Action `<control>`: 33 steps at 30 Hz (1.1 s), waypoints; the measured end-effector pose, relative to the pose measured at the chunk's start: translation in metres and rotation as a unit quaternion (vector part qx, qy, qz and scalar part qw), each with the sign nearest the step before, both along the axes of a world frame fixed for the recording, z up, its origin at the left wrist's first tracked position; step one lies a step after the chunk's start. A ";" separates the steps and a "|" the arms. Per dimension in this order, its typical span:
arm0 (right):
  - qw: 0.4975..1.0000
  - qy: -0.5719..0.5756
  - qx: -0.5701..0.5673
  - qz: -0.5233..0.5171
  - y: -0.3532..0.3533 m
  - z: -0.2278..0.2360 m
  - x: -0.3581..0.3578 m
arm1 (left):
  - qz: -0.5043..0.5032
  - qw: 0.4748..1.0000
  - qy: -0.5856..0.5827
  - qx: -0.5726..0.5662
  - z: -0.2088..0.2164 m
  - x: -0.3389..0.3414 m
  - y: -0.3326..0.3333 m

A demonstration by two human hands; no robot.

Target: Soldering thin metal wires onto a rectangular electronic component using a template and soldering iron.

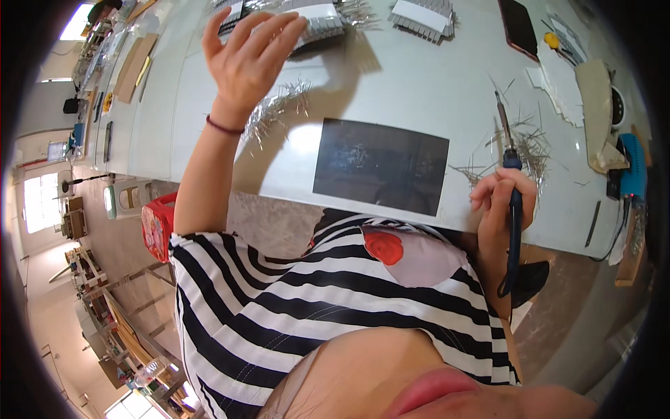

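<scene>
My left hand point(248, 63) reaches over the far left of the table with its fingers spread. Near its fingertips lies a stack of flat grey parts point(319, 26) with thin silver leads; whether the fingers touch it I cannot tell. My right hand point(504, 199) is wrapped round the dark blue handle of a soldering iron point(511, 159), whose tip points away from me. Loose cut wires point(536, 150) lie scattered under and beside the iron. A dark rectangular mat point(380, 167) lies at the table's near edge, between the hands.
A bundle of silver leads point(279, 105) lies by my left wrist. Another stack of grey parts point(422, 19) sits at the far middle. A phone point(518, 29), crumpled white paper point(564, 94) and a blue box point(632, 167) are on the right. A red stool point(159, 227) stands left.
</scene>
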State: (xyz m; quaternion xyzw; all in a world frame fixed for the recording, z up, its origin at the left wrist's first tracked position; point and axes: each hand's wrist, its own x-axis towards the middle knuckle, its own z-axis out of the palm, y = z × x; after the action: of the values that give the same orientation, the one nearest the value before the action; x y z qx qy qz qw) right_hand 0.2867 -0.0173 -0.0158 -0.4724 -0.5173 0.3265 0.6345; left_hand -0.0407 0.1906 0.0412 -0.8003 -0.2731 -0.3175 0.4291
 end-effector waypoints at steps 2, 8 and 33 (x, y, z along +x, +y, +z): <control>1.000 -0.001 0.002 0.001 0.001 0.001 0.001 | 0.035 0.999 0.007 0.001 -0.007 -0.004 0.028; 1.000 0.013 -0.007 -0.025 -0.001 0.005 0.003 | -0.015 0.998 0.029 -0.062 -0.020 0.000 0.049; 0.998 0.017 0.038 0.042 -0.002 0.026 0.008 | -0.530 0.822 -0.188 0.094 -0.036 0.160 0.099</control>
State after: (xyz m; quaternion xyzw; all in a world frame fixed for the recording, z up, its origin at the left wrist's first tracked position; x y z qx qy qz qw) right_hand 0.2943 -0.0198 0.0101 -0.4202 -0.5379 0.3413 0.6463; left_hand 0.1191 0.2896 0.0056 -0.7024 0.1488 -0.6642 0.2079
